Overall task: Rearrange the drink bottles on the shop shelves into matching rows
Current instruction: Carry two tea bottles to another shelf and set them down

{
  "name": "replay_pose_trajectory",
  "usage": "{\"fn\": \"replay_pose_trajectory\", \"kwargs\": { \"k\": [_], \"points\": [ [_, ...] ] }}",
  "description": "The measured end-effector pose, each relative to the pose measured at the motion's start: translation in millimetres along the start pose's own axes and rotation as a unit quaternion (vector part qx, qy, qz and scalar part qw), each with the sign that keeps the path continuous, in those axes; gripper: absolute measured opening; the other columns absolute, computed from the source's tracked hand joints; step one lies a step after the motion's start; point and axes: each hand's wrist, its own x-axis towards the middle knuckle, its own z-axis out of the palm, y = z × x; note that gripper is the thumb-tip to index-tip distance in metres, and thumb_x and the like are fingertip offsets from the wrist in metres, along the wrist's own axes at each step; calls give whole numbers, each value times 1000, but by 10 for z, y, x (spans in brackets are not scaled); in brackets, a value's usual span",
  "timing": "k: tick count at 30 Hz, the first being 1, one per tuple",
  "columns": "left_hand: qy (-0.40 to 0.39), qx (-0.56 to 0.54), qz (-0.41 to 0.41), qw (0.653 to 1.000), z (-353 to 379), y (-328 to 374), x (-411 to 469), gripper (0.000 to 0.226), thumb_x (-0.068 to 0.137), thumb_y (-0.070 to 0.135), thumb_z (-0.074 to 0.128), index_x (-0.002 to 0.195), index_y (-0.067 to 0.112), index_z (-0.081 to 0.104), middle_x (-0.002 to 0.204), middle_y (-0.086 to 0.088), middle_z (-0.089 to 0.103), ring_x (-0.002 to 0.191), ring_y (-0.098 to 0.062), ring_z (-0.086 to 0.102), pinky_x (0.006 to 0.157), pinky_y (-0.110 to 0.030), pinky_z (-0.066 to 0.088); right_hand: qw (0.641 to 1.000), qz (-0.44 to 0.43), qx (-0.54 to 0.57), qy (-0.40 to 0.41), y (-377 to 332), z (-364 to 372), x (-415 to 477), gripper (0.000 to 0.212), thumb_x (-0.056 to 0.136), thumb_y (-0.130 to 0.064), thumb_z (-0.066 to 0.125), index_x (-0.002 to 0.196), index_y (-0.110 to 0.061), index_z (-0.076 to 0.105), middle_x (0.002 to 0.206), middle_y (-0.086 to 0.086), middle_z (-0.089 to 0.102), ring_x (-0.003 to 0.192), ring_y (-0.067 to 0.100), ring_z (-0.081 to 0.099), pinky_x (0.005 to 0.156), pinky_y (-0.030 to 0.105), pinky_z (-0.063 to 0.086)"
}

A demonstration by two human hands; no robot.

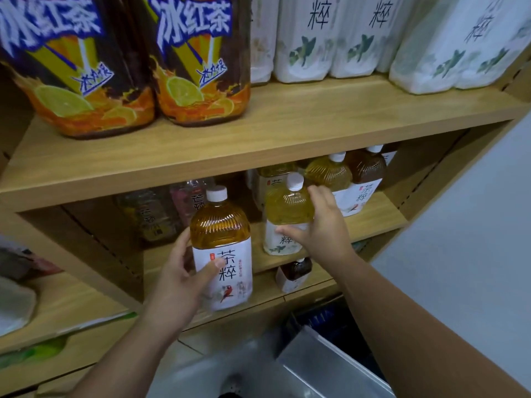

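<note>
My bare forearms reach up from the bottom edge, over a grey box [324,366] with a dull sheen, towards a shop unit of pale wood-grain board set beside a plain white wall [474,225]. My left hand [179,280] grips the amber bottle [222,248], thumb curled across its white label and fingers wrapped behind. The bottle is upright, long axis vertical, white screw cap on top. Its label, with black characters and a red bird, faces me. It sits just in front of the middle shelf [373,216]; whether its base rests on anything I cannot tell. Its shoulder is ribbed clear plastic, domed.

To its right, my right hand [321,225] clasps the yellow bottle [287,214], thumb on the label and fingers round the ribbed shoulder. This one stands upright near the shelf's front edge, cap up. Under that shelf a small dark bottle [296,272] shows.

Deeper in, a second yellow bottle [329,173] and a brown bottle [369,168] stand white-capped at the right, and clear bottles [149,214] sit in shadow at the left. On the top shelf [258,133] stand two big iced-tea bottles [198,58] in glossy orange-and-lemon wrappers, beside white-sleeved bottles [330,38] printed with green leaves.
</note>
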Motion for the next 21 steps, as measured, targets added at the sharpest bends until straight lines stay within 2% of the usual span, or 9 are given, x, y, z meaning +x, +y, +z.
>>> {"fn": "replay_pose_trajectory", "kwargs": {
  "k": [3, 6, 8, 10, 12, 14, 18, 21],
  "points": [
    [17, -11, 9, 1000, 92, 14, -16, 57, 90, 14, 73, 139, 37, 54, 118, 11, 75, 110, -13, 72, 85, -43, 63, 997, -39, -30, 59, 127, 93, -91, 111, 73, -52, 87, 159, -15, 28, 159, 13, 33, 147, 26, 35, 113, 27, 32],
    [33, -13, 7, 999, 187, -9, -99, 56, 91, 8, 71, 138, 33, 56, 116, 8, 76, 109, -12, 72, 84, -41, 63, 972, -150, -118, 134, 302, 233, -218, 111, 72, -48, 88, 157, -21, 22, 161, 23, 27, 149, 39, 31, 117, 50, 36],
    [45, -7, 8, 999, 248, -30, -162, 53, 91, 8, 71, 137, 29, 57, 116, 6, 76, 109, -13, 73, 84, -40, 63, 941, -243, -192, 138, 448, 295, -227, 106, 74, -44, 87, 157, -29, 22, 164, 22, 17, 152, 43, 22, 118, 60, 33],
    [54, 1, 14, 998, 313, -65, -220, 50, 91, 8, 70, 136, 25, 58, 116, 5, 76, 109, -13, 73, 82, -38, 64, 909, -304, -254, 132, 590, 347, -156, 108, 78, -35, 86, 161, -37, 17, 168, 16, 7, 155, 43, 13, 122, 62, 22],
    [64, -2, 15, 998, 379, -106, -278, 49, 91, 7, 69, 136, 23, 58, 115, 4, 76, 108, -13, 73, 78, -33, 64, 890, -326, -282, 146, 686, 385, -70, 112, 80, -26, 85, 162, -42, 11, 171, 12, 1, 157, 40, 8, 126, 61, 9],
    [75, 1, 16, 997, 433, -148, -327, 52, 88, 11, 71, 137, 22, 57, 116, 3, 76, 108, -15, 73, 79, -35, 64, 886, -331, -288, 153, 731, 407, -8, 114, 81, -23, 85, 162, -44, 8, 171, 10, 2, 158, 38, 9, 126, 60, 3],
    [98, -5, 25, 995, 513, -179, -397, 59, 80, 22, 73, 137, 22, 57, 118, -1, 75, 110, -19, 72, 81, -39, 64, 886, -315, -307, 145, 763, 382, 151, 118, 80, -26, 86, 161, -45, 3, 167, 10, 13, 154, 41, 15, 121, 67, 3],
    [98, -9, 26, 995, 541, -160, -417, 59, 81, 22, 72, 138, 24, 57, 117, 1, 75, 111, -18, 72, 83, -40, 64, 890, -303, -317, 127, 783, 359, 283, 113, 84, -35, 82, 160, -46, 1, 170, 8, 6, 155, 41, 9, 117, 73, 2]
  ]
}}
